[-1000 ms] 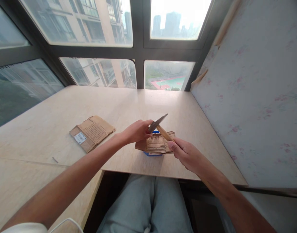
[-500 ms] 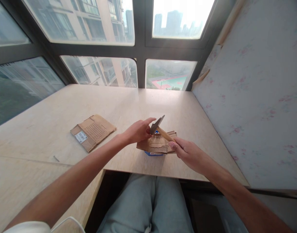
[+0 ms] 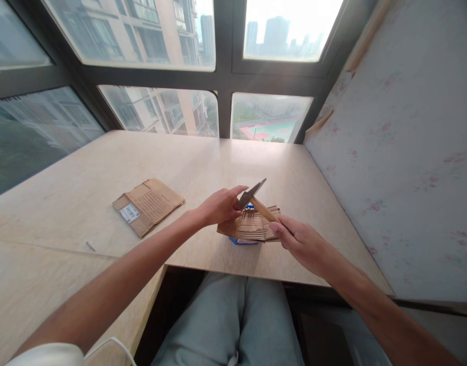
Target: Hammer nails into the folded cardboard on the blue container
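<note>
My right hand (image 3: 300,243) is closed around the wooden handle of a small hammer (image 3: 256,196), whose metal head is raised over a piece of torn cardboard (image 3: 250,227). That cardboard rests on something blue (image 3: 241,241) near the table's front edge. My left hand (image 3: 221,205) sits at the cardboard's left side, fingers pinched close under the hammer head; whatever they hold is too small to make out. Rows of small upright pins or nails appear to stand in the cardboard.
A second flattened cardboard piece (image 3: 147,205) with a white label lies further left on the beige table (image 3: 180,162). A small nail (image 3: 90,246) lies near the left seam. Windows stand behind, a pale wall on the right.
The hammer head dipped toward the cardboard half a second ago and has risen again. My left hand has stayed in place beside it.
</note>
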`<state>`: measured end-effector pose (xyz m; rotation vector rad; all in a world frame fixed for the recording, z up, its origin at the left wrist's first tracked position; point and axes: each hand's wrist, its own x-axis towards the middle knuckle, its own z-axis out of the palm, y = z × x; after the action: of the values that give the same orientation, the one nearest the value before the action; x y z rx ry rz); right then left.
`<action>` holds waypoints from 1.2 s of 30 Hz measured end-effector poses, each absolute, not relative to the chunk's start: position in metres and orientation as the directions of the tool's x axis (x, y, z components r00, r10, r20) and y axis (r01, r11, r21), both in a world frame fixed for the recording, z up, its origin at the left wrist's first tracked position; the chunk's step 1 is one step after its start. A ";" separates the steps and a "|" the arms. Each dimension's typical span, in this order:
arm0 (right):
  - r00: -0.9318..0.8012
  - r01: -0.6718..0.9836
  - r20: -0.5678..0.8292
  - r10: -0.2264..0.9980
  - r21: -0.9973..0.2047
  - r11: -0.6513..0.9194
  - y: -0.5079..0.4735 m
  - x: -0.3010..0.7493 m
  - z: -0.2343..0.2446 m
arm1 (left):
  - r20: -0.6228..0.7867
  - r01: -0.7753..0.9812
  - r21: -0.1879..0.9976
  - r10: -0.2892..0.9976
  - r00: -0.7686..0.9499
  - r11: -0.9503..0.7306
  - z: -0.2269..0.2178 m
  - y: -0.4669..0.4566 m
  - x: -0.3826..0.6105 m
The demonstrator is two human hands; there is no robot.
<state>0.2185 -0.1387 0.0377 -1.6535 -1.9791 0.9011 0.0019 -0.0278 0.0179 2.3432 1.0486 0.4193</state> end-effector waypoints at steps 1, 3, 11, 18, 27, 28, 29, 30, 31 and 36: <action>-0.217 0.714 -0.090 0.972 -0.694 0.095 -0.139 0.218 0.038 | 0.065 0.590 0.582 0.755 0.652 -0.560 0.018 -0.028 0.002; -0.227 0.728 -0.097 0.969 -0.678 0.103 -0.139 0.219 0.037 | 0.059 0.595 0.577 0.755 0.653 -0.560 0.018 -0.027 0.002; -0.207 0.733 -0.113 0.972 -0.676 0.078 -0.140 0.220 0.037 | 0.038 0.563 0.628 0.744 0.667 -0.537 0.019 -0.028 0.001; -0.221 0.725 -0.120 0.968 -0.684 0.081 -0.140 0.220 0.037 | 0.045 0.604 0.574 0.757 0.651 -0.553 0.019 -0.028 0.002; -0.231 0.716 -0.106 0.967 -0.692 0.095 -0.139 0.221 0.037 | 0.049 0.619 0.542 0.757 0.652 -0.568 0.015 -0.025 0.001; -0.227 0.707 -0.099 0.969 -0.701 0.095 -0.139 0.222 0.038 | 0.052 0.605 0.559 0.751 0.658 -0.568 0.015 -0.025 0.000; -0.222 0.699 -0.092 0.971 -0.709 0.093 -0.140 0.223 0.038 | 0.054 0.592 0.574 0.748 0.662 -0.566 0.014 -0.024 0.000; -0.216 0.693 -0.088 0.972 -0.716 0.088 -0.140 0.224 0.039 | 0.055 0.583 0.587 0.746 0.663 -0.562 0.013 -0.024 0.000; -0.207 0.688 -0.087 0.974 -0.721 0.082 -0.140 0.225 0.040 | 0.054 0.582 0.594 0.749 0.661 -0.556 0.013 -0.024 0.000; -0.187 0.675 -0.076 0.979 -0.734 0.072 -0.141 0.228 0.043 | 0.044 0.597 0.577 0.751 0.658 -0.557 0.012 -0.025 0.000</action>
<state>0.2279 -0.1407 0.0434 -1.6365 -1.9138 0.9133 0.0003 -0.0250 0.0124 2.3493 1.0453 0.3892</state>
